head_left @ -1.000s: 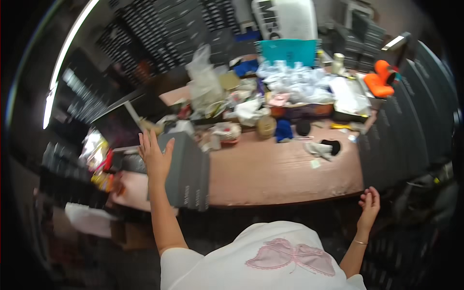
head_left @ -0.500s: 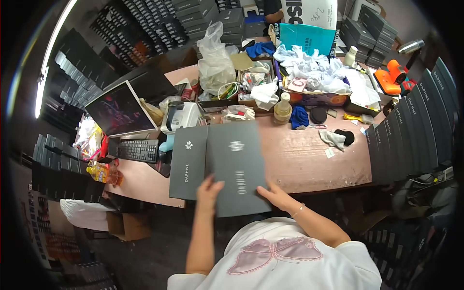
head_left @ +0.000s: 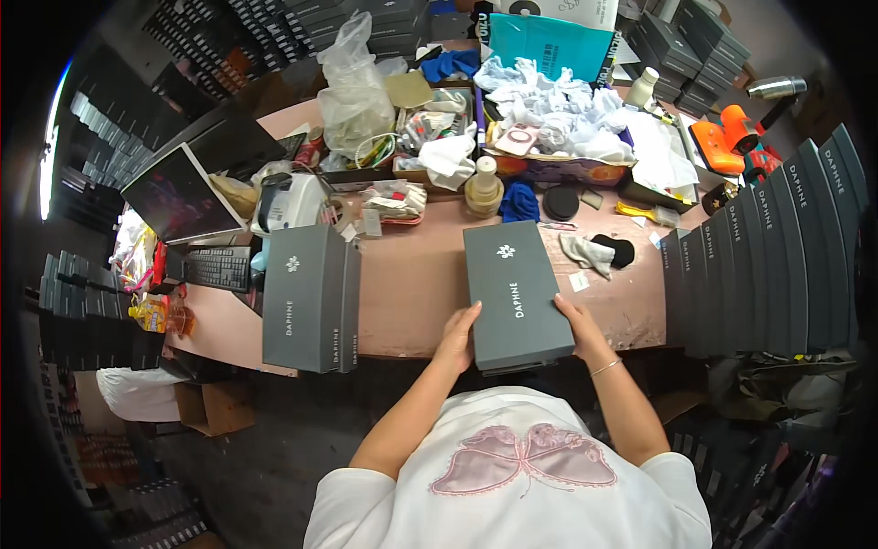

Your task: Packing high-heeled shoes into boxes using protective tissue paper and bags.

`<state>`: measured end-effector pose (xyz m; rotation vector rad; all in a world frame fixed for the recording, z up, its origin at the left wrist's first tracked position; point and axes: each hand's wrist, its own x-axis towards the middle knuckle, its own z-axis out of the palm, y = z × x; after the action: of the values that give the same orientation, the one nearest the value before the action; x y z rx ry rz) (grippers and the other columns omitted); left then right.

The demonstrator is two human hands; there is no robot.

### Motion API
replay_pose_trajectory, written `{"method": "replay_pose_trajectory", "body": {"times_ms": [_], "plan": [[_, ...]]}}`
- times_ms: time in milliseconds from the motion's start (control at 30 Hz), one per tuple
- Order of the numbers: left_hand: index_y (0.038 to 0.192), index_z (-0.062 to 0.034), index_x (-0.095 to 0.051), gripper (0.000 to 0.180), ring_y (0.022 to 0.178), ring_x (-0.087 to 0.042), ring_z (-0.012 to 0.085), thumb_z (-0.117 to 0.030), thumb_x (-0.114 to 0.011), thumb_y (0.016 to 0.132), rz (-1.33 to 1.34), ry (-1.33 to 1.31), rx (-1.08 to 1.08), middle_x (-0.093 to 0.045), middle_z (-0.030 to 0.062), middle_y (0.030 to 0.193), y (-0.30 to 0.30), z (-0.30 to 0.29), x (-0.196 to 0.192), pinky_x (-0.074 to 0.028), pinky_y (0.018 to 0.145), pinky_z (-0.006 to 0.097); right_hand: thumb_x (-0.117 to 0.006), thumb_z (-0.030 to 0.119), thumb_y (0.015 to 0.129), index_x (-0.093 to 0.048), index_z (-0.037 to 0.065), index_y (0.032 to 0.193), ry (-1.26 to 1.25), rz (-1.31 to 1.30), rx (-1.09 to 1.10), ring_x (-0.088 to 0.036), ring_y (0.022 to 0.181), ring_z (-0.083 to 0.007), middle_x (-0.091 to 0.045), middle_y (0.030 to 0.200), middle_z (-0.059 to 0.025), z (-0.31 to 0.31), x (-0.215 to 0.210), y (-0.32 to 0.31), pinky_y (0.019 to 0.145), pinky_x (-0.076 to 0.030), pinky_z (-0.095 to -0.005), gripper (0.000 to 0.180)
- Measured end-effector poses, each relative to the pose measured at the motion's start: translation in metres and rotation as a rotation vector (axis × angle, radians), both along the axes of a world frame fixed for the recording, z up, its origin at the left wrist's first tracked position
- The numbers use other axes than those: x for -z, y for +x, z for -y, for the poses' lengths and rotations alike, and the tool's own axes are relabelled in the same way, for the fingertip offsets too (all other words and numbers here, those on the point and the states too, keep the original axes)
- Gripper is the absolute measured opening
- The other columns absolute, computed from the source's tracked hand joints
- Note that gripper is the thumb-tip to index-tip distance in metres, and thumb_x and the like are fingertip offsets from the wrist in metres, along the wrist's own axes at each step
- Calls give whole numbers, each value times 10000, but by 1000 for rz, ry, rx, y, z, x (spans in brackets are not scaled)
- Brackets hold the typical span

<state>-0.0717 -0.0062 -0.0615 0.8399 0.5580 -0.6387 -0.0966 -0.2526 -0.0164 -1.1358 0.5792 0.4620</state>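
A dark grey shoe box (head_left: 518, 302), its lid printed in white, is gripped between my two hands at the front edge of the table. My left hand (head_left: 459, 337) presses its near left side. On the opposite side, my right hand (head_left: 583, 331) has the thumb along the lid's edge. The box looks shut, and what is inside is hidden. To the left stands a short stack of similar grey boxes (head_left: 302, 297), apart from my hands.
The pinkish table (head_left: 412, 302) carries a pump bottle (head_left: 484, 188), a blue cloth (head_left: 519, 203), a black round tin (head_left: 560, 203) and a small sock (head_left: 590, 253). Tall grey box stacks (head_left: 777, 256) stand right. A monitor (head_left: 183, 197) and keyboard (head_left: 218, 267) are left. White crumpled paper (head_left: 558, 110) fills a carton behind.
The box in my hands has moved right, away from the stack on the left, and lies straighter over the table edge. My view has shifted somewhat to the right.
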Motion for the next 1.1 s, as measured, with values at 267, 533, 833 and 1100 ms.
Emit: {"method": "replay_pose_trajectory", "body": {"times_ms": [267,533,833,1100], "plan": [[1491,-79,-145,961,1379,-277,329,-313,-753,784,657,609,345,-236,228,1495,13,-44,-79,-271,1099,432,-737,350,810,-508,-9,1027,-270,218,-405,-540,864,-130,-559,901,-77,-67,5,-18,741,-467,-298,478],[1423,-11,-302,750,1257,-349,490,-58,-615,744,670,1857,562,-233,321,1429,13,-123,-16,-303,1044,517,-650,143,799,-539,5,1162,-989,795,-431,-549,1051,-358,-571,1142,-202,-29,35,-3,923,-428,-464,403],[1157,6,-582,438,1314,-353,314,-211,-558,778,1324,1423,1112,-515,174,1247,33,43,19,-206,1073,597,-594,133,801,-451,55,1275,-1619,767,-682,-610,912,-325,-611,981,-136,-43,74,62,938,-346,-582,502],[1171,-29,-599,427,1324,-353,295,-252,-576,808,1371,1393,1095,-538,151,1247,35,36,16,-180,1080,611,-565,56,813,-626,-7,1066,-1072,535,-712,-657,782,-245,-682,897,-112,-3,14,88,677,-507,-342,268]]}}
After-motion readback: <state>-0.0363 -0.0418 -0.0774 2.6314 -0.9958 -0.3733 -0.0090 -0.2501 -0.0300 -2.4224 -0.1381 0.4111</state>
